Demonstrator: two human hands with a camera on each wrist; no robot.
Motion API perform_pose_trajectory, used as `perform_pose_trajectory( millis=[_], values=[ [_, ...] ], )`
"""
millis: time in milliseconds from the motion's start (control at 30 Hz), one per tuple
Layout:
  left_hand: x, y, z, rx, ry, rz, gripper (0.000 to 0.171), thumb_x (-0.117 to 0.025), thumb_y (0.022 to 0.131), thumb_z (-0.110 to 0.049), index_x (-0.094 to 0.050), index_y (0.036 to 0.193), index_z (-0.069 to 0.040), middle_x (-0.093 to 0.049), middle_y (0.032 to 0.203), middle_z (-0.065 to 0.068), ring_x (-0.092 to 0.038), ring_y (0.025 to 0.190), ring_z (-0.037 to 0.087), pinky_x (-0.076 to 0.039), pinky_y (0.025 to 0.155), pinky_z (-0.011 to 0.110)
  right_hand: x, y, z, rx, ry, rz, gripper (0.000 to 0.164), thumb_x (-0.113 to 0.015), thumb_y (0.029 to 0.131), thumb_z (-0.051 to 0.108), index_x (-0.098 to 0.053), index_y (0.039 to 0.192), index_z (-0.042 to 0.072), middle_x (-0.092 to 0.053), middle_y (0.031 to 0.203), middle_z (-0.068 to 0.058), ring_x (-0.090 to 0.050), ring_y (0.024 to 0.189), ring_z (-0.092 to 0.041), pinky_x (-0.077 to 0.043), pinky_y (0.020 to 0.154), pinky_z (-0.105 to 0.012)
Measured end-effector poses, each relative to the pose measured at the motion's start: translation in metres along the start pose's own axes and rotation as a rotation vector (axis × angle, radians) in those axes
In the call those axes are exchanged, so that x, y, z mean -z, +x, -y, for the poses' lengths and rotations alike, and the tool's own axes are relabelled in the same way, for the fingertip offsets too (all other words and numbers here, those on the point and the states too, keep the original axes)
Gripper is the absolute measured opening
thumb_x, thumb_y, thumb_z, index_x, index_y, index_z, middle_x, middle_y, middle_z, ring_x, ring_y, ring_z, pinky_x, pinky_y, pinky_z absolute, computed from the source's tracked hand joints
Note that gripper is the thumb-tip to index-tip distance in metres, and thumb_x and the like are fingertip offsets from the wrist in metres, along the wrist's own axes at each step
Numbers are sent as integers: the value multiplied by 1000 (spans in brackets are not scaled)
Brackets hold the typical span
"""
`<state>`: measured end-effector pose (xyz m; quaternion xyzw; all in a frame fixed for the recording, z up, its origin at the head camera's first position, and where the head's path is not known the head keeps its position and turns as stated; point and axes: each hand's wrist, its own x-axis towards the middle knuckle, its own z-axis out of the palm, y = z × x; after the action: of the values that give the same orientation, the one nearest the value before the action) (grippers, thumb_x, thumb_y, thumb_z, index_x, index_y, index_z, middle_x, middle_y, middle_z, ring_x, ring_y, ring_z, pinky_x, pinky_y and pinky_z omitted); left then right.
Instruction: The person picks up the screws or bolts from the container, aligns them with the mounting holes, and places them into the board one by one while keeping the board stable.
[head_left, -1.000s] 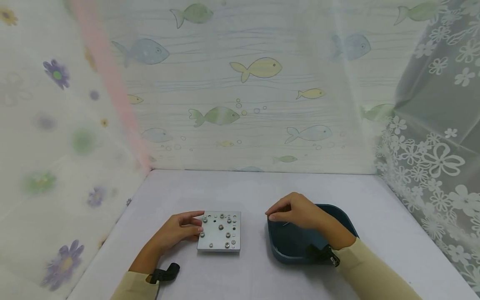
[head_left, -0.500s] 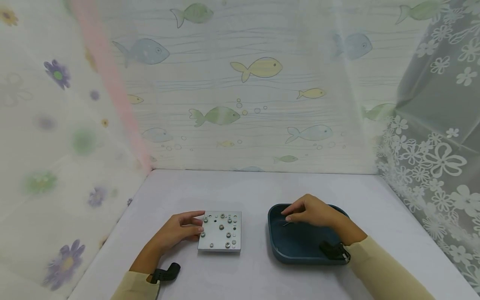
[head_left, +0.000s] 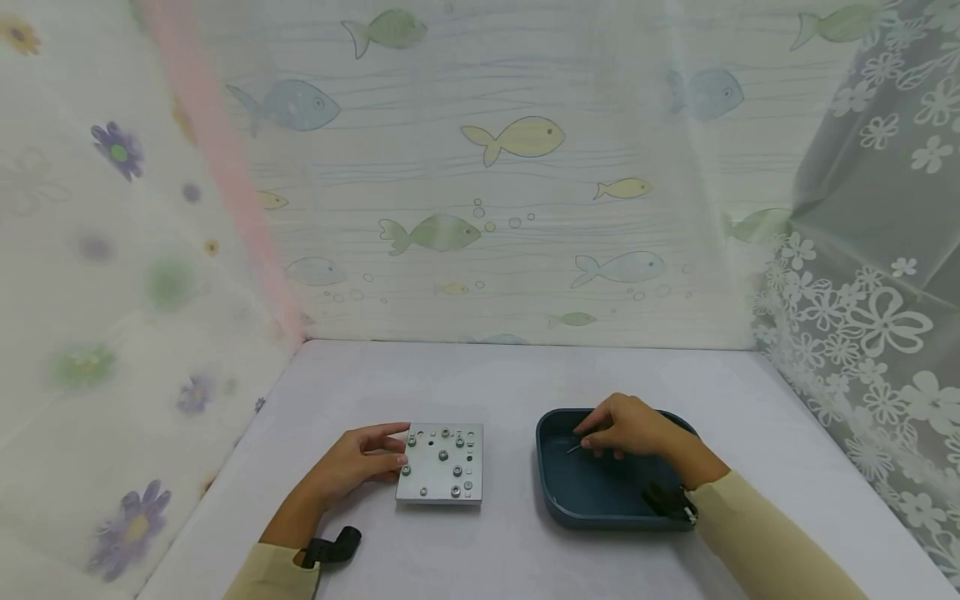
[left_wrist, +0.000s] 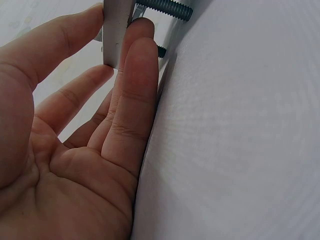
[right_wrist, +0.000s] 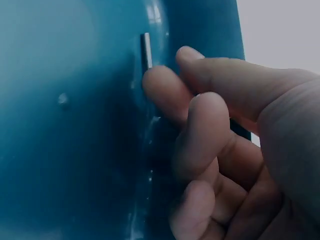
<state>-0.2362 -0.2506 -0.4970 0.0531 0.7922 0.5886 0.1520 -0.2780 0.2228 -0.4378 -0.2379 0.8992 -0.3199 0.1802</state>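
In the head view a square metal plate (head_left: 431,462) carries several socket-head screws and holes on its upper face. My left hand (head_left: 356,458) grips its left edge, thumb and index finger at the side. The left wrist view shows other fingers (left_wrist: 135,90) tucked beneath the plate, close to a threaded bolt (left_wrist: 167,8) that sticks out below. My right hand (head_left: 633,427) reaches into the dark blue tray (head_left: 600,521). A thin metal pin (right_wrist: 146,50) lies there, its near end hidden behind a bent fingertip. The right thumb stands apart from that finger.
A small clear speck (right_wrist: 63,100) sits in the tray. White cloth covers the table (head_left: 510,383), and patterned curtains (head_left: 510,250) hang behind it and at both sides. Each wrist wears a black camera strap (head_left: 330,546).
My right hand first moved right from above the tray's left rim, then lowered into the tray beside the pin. The pin, the plate and my left hand stay put.
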Motion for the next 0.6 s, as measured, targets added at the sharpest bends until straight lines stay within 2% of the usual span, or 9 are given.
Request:
perform_pose_trajectory(
  millis=[167,600],
  values=[
    [-1,0,0,2,1,-5,69,-85,86,-29,-57,149,-18,-65,132,16,-73,105,25,-64,85,35,-5,1,-3,-54,-20,-7,21,-77,94,18,-80,114,12,-73,73,4,-63,55,-14,-56,53,-31],
    [-1,-1,-2,5,9,-16,68,-85,87,-29,-59,148,-20,-66,131,15,-73,104,24,-64,84,35,-11,3,-7,-71,-51,-33,17,-81,89,12,-82,105,12,-74,73,4,-67,61,-16,-58,54,-31]
  ],
)
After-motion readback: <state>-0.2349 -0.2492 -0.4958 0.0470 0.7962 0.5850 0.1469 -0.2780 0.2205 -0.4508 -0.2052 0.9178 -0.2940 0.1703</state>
